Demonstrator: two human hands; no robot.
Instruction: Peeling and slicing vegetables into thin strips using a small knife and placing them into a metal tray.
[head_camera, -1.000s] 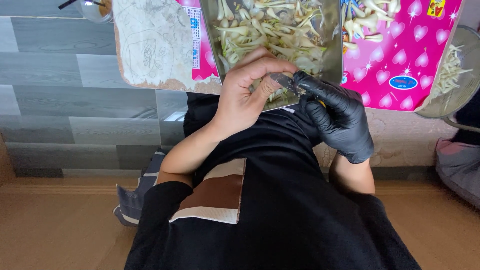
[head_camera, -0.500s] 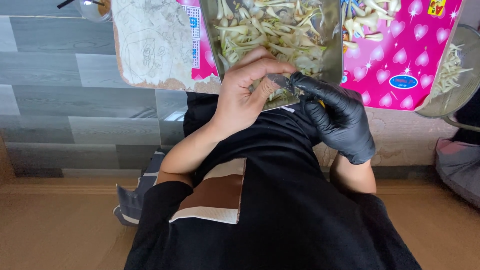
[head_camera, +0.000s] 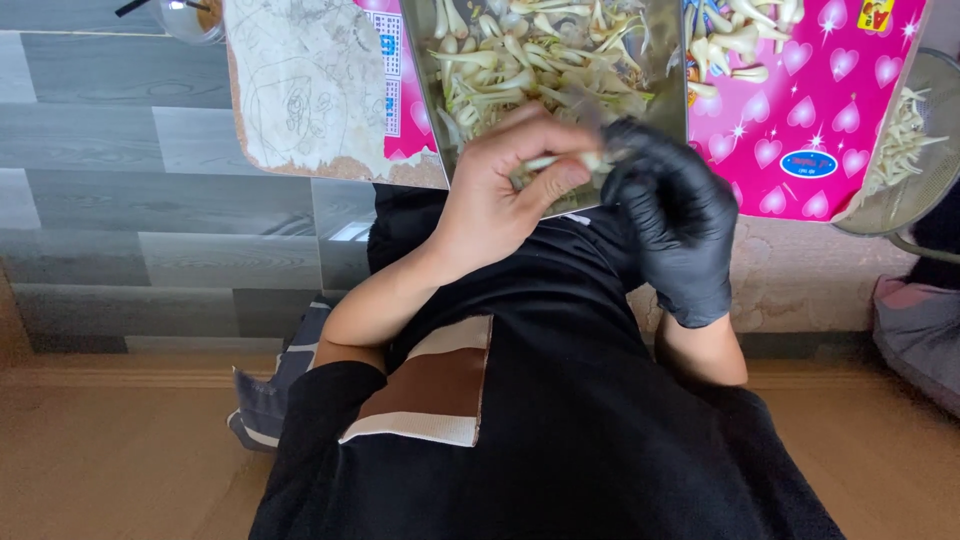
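Grey plank floor (head_camera: 150, 200) fills the left side. On it, a pink sheet with white hearts (head_camera: 800, 110) lies spread, the largest thing near the work; it carries a small blue oval label toward its near edge and a yellow corner patch at its far right.

Left of the pink sheet, touching it: a rectangular metal tray (head_camera: 425, 120), heaped with pale stalks and bulbs. Left again of the tray, a pale worn board (head_camera: 310, 90) with faint drawn lines and a ragged brown edge. Right of the pink sheet, a mesh strainer (head_camera: 900, 150) holding white shreds.

At the tray's near edge: left hand (head_camera: 495, 200), bare, fingers curled round one pale stalk (head_camera: 560, 160). Right hand (head_camera: 675, 215), in a black glove, pinches that stalk's right end. More loose bulbs (head_camera: 740, 40) sit on the pink sheet's far part.
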